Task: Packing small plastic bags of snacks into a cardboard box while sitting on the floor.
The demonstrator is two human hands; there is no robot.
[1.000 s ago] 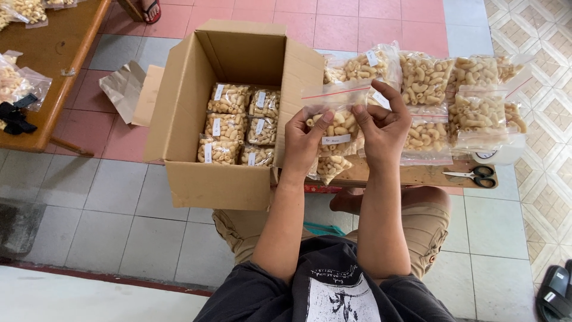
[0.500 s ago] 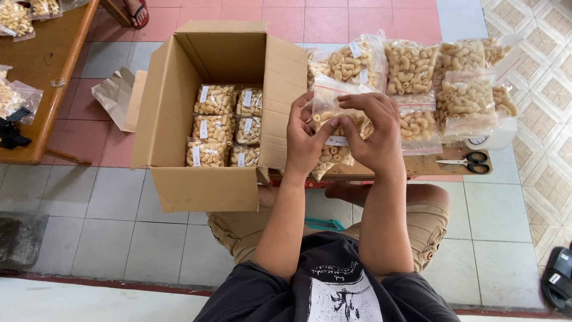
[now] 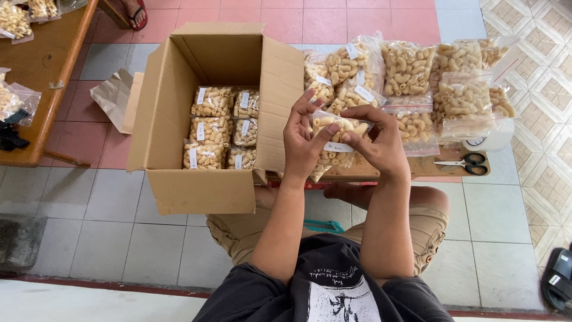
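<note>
Both hands, left hand (image 3: 302, 142) and right hand (image 3: 376, 142), pinch small clear plastic macaroni-snack bag (image 3: 339, 126); likely light, crinkly, crushable — grip edges.

Our left hand (image 3: 302, 143) and right hand (image 3: 376, 140) meet over a small clear bag of macaroni (image 3: 339, 128), just right of the open cardboard box (image 3: 202, 191). Between hands and box stands its raised right flap (image 3: 283, 95), which we would need to pass above. Inside, packed bags (image 3: 219, 128) cover the floor in rows, with open room above them. To our right, a crowd of filled bags (image 3: 417, 77) covers the low wooden board (image 3: 417, 168); scissors (image 3: 462, 162) lie near its front edge.
</note>
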